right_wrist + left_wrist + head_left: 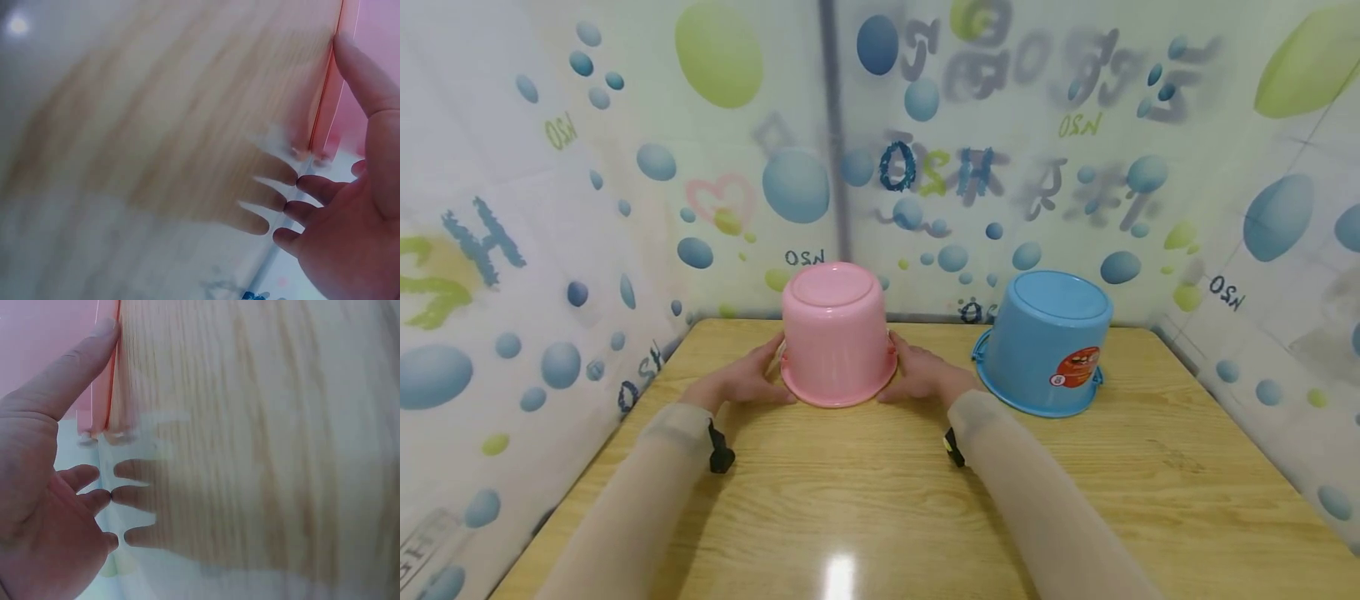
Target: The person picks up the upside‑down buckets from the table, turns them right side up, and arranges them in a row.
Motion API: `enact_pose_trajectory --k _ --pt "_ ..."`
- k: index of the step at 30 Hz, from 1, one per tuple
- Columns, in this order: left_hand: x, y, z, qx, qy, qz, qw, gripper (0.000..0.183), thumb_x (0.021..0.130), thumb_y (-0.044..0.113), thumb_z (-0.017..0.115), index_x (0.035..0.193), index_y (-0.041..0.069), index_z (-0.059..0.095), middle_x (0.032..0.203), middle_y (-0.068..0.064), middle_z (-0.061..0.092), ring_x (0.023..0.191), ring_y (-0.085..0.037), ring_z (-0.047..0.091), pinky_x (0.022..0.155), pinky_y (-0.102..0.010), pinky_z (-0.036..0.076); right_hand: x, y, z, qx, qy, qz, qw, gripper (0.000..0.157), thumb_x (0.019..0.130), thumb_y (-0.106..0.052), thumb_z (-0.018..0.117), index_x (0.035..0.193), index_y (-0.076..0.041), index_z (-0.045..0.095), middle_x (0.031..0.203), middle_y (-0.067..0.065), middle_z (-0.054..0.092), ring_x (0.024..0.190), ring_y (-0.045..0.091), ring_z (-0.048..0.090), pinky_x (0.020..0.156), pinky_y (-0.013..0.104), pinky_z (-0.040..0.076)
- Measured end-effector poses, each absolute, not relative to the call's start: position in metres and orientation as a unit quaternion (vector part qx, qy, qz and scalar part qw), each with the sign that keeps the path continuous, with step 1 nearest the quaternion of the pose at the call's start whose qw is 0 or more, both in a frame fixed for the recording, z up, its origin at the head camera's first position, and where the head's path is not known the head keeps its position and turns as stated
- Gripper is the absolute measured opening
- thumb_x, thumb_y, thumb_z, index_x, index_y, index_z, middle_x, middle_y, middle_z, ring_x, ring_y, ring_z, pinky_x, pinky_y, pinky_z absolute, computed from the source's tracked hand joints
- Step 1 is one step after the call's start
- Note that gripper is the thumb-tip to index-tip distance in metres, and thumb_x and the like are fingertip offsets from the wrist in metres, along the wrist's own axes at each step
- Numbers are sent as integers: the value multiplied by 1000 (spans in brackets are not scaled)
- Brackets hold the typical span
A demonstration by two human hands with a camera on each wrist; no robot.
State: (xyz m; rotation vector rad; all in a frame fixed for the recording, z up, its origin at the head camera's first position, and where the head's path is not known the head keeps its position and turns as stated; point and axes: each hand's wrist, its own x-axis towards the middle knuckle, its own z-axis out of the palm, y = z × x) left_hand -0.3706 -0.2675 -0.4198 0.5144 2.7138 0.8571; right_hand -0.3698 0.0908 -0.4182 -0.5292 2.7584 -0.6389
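A pink bucket (837,346) stands upside down on the wooden table, its rim on the tabletop. My left hand (739,379) is at its left side and my right hand (927,373) at its right. In the left wrist view, the left thumb (75,369) touches the pink rim, while the other fingers spread with their tips by the tabletop. Likewise, the right thumb (365,72) lies against the rim in the right wrist view, the remaining fingers spread and apart from the bucket. Its far side is hidden.
To the right, a blue bucket (1030,358) also stands upside down, with a red oval sticker (1077,367) and a handle at its rim. A patterned curtain (715,275) hangs behind the table (835,492) and along both sides.
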Motion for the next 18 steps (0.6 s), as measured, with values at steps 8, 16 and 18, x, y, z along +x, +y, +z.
enact_pose_trajectory --k 8,16,18 --pt "-369 -264 -421 190 923 312 123 129 77 46 89 164 34 -6 171 -17 8 157 -42 9 125 -61 12 -367 84 -417 -167 954 -213 133 126 80 -64 78 165 -25 -5 170 10 20 156 37 19 125 59 18" --pt "-369 -263 -420 178 925 312 126 127 76 47 88 165 32 -1 171 -16 9 156 -42 10 125 -60 14 -365 83 -416 -176 952 -207 137 124 83 -63 75 165 -23 -9 171 11 17 157 36 18 126 58 17" --pt "-368 -264 -421 179 924 316 124 126 77 47 88 165 33 -2 172 -15 7 157 -42 10 125 -60 15 -365 83 -415 -177 952 -210 137 124 83 -63 75 165 -24 -9 171 11 19 156 36 19 126 58 18"
